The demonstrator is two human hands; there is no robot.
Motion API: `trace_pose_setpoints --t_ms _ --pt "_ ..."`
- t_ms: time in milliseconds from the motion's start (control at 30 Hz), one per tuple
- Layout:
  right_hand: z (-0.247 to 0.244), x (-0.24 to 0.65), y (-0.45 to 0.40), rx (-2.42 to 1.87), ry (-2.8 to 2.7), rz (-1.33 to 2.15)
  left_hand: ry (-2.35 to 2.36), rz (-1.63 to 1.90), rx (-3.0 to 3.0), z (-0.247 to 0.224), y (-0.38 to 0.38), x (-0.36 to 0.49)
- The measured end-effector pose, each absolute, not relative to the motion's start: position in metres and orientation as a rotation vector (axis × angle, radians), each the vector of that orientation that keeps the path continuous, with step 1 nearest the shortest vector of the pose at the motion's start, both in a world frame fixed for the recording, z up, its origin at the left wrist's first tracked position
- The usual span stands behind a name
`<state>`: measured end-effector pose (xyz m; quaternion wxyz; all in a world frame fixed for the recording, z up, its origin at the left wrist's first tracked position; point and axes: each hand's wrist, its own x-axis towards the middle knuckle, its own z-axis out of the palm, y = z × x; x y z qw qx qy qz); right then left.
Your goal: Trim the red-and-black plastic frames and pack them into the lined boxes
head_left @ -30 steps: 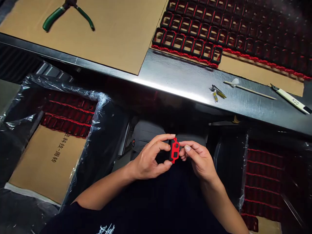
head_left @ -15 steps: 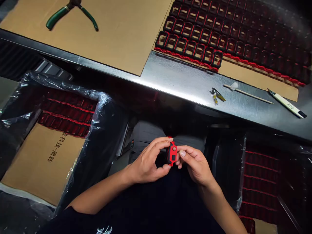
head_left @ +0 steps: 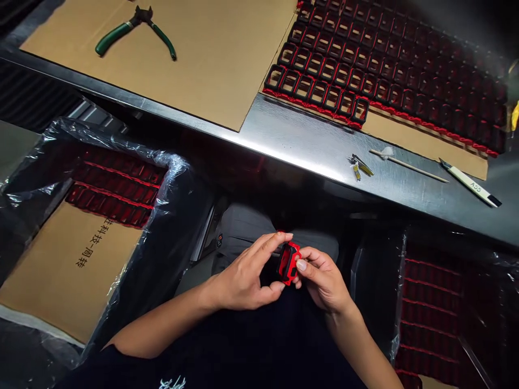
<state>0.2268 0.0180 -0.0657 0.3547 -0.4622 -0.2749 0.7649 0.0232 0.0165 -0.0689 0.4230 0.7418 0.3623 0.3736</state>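
Observation:
Above my lap, a small red and black frame-like part [head_left: 288, 263] is tilted, its dark opening facing left. My left hand [head_left: 247, 273] is curved around its left side, fingertips by the upper end and thumb by the lower end. Pinched between the thumb and fingers of my right hand [head_left: 326, 278] is its red right side. The palm of the left hand stays well away from the part. Similar parts [head_left: 332, 97] stand in rows on cardboard on the bench.
Green-handled pliers [head_left: 141, 19] lie on cardboard [head_left: 211, 65]. Along the metal bench [head_left: 279, 132] lie small metal pieces [head_left: 362, 166], a wooden stick [head_left: 417, 166] and a white knife [head_left: 470, 183]. Plastic-lined boxes with parts [head_left: 117, 183] flank my lap.
The part has turned so that its dark opening shows more, and my right fingers have closed in on its red side. The camera view has shifted slightly.

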Motion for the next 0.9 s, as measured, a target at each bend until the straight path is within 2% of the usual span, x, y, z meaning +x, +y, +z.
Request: trace_pose_setpoints --t_ms 167,333,900 --pt "-0.065 0.23 0.012 -1.186 -1.135 1.586 1.034 0.801 1.408 -0.069 0.019 0.021" --pt "-0.062 0.229 0.009 -1.102 -1.585 1.17 1.066 0.698 1.206 -0.058 0.021 0.023" --pt "-0.074 0.227 0.009 -1.074 -1.74 0.983 1.202 0.75 1.39 -0.05 0.02 0.033"
